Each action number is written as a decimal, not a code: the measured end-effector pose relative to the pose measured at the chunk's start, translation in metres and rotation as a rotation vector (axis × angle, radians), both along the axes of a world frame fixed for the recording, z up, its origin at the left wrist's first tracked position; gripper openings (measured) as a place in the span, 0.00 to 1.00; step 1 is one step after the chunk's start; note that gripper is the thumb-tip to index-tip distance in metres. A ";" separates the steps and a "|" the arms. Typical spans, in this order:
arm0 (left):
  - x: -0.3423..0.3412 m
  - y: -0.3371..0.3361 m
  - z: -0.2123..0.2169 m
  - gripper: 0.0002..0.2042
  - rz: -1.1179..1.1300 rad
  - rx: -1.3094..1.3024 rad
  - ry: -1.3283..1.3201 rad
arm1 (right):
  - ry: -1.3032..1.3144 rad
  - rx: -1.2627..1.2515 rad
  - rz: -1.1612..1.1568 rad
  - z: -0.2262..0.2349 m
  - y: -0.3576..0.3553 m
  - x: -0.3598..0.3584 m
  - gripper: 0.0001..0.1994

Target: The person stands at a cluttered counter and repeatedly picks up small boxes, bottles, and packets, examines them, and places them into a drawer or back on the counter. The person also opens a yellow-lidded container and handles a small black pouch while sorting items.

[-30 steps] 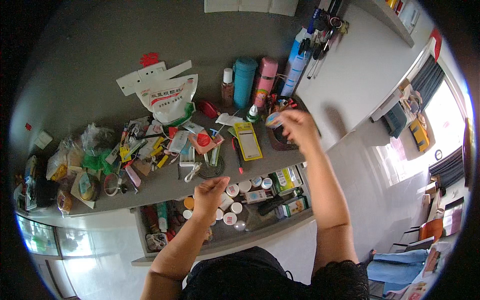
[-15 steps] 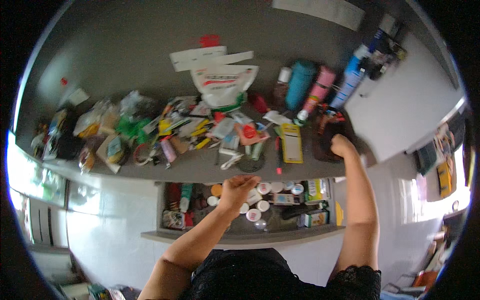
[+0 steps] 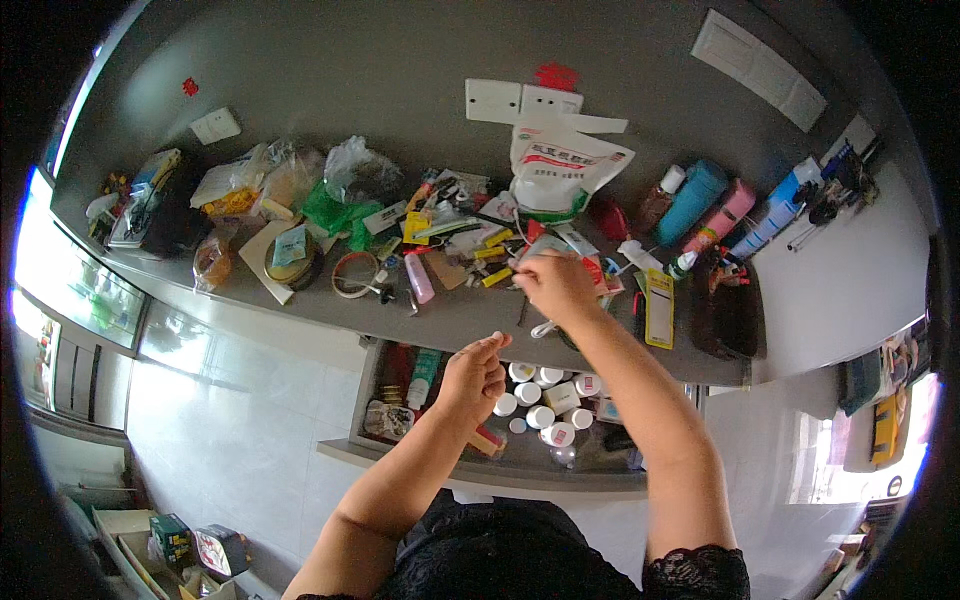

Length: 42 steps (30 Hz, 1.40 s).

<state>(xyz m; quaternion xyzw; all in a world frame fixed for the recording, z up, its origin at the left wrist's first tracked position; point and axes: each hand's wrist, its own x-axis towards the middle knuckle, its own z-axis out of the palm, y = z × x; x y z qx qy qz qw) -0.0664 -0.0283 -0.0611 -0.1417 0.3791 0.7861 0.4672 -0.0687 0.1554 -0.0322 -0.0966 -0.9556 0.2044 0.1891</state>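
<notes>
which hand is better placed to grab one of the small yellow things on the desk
Probably the right hand: it is over the desk, close to the small yellow things. The left hand appears farther off, over the open drawer.

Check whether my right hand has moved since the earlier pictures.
Yes: judged against the dark container, your right hand has moved left, away from it, to in front of the white pouch.

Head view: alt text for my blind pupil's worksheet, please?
A person's right hand is over a cluttered desk, the left hand by an open drawer with white jars. Behind stand a white pouch and, further right, a blue bottle and pink bottle.
</notes>
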 end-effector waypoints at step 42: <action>-0.077 -0.011 0.017 0.09 0.034 -0.231 0.585 | -0.100 -1.477 -0.204 -0.018 -0.074 0.026 0.09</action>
